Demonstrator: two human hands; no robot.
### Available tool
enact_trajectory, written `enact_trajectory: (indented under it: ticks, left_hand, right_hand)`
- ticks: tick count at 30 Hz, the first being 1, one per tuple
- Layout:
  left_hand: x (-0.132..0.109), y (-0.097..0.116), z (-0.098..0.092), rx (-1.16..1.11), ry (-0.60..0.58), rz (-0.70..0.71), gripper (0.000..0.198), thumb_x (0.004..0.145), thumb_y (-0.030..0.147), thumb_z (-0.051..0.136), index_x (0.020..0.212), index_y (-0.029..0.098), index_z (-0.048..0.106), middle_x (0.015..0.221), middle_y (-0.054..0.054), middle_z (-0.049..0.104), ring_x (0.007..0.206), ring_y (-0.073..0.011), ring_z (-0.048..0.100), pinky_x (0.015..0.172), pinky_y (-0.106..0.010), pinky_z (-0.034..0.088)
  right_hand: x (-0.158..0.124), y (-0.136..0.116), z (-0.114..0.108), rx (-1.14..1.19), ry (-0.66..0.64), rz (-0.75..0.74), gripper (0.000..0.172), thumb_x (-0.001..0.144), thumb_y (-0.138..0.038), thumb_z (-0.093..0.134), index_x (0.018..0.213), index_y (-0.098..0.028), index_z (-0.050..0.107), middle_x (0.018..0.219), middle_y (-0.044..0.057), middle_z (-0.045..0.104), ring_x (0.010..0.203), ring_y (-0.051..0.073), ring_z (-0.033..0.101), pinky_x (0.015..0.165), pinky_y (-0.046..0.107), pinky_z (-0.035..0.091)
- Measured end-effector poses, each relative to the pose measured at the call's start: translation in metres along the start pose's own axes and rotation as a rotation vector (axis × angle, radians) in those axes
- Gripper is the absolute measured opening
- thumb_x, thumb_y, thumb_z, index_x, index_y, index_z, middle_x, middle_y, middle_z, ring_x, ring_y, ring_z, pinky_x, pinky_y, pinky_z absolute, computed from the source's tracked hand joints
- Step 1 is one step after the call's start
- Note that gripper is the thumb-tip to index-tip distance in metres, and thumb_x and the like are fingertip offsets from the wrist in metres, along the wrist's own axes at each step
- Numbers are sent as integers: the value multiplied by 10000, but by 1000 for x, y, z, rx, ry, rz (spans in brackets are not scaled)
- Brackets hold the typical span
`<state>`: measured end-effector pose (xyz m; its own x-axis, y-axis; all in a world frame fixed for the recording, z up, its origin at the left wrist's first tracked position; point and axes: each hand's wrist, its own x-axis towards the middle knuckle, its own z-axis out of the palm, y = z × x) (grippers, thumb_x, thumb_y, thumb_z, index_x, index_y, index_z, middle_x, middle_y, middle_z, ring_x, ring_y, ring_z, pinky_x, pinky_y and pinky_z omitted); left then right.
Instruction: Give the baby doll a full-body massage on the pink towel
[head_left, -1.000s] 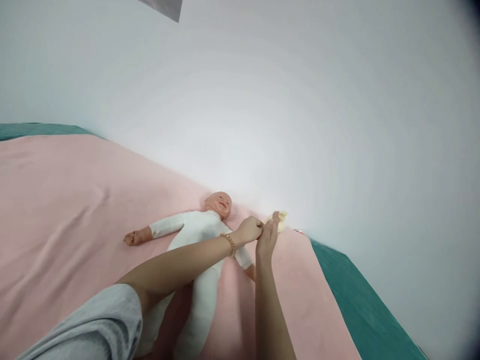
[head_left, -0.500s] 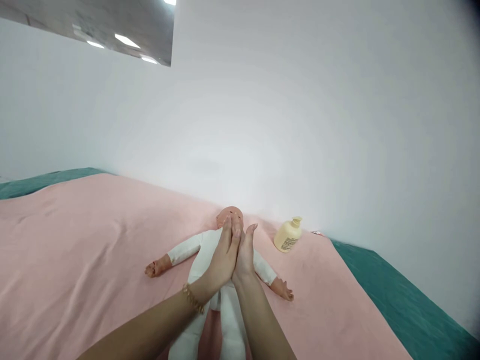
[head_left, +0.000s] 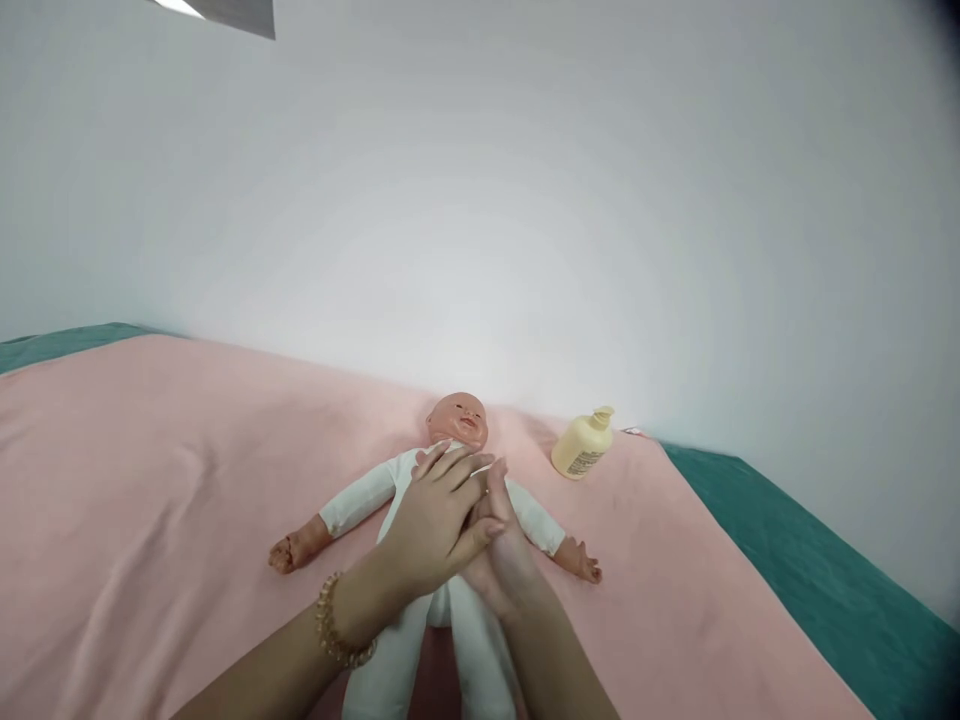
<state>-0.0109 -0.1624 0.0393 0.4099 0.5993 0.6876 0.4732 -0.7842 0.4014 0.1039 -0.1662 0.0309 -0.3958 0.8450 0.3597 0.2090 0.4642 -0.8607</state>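
Observation:
A baby doll (head_left: pixel 459 420) with a hard pink head and white cloth body lies on its back on a pink blanket (head_left: pixel 225 450), arms spread out. Over its chest, my left hand (head_left: pixel 439 520) lies palm down across my right hand, fingers stretched out and slightly apart. My right hand (head_left: pixel 504 560) is turned palm inward beneath it, thumb pointing up and fingers mostly covered by the left. The palms touch, and I see no object between them. A beaded bracelet (head_left: pixel 337 625) circles my left wrist.
A pale yellow pump bottle (head_left: pixel 583 444) stands on the blanket to the right of the doll's head. Green sheet (head_left: pixel 810 540) shows past the blanket at the right and far left. A white wall (head_left: pixel 480 200) rises directly behind.
My hands were pressed together, fingers pointing forward over the doll's face. Now they are lower, the left turned across the right, and the doll's face shows. The view has tilted down slightly.

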Motion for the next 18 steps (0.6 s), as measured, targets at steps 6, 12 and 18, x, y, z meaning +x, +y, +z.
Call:
enact_trajectory:
  ticks: [6,12,18]
  left_hand:
    - [-19,-38,-23,59,66,215,439,969,461,350,1203,191,605,1095,-100,689,1063,-219,591,933,-384,451]
    - [-27,-46,-26,30,117,247,373,967,407,360,1048,205,663,923,-75,722,909,-205,640,824,-362,498]
    - [-25,-32,-23,-104,98,251,362,968,376,354,967,206,674,821,-67,721,807,-193,650,742,-336,524]
  right_hand:
    - [-1,-1,-54,41,-98,118,431,914,-533,498,883,-191,760,909,65,745,924,228,678,895,392,507]
    - [-21,24,-54,-65,-305,-37,362,958,-453,450,1193,-282,666,1292,20,618,1352,244,421,1179,507,189]
    - [-21,38,-38,-292,-388,-89,439,972,-415,431,1407,-359,429,1484,-35,398,1461,231,138,1198,508,17]
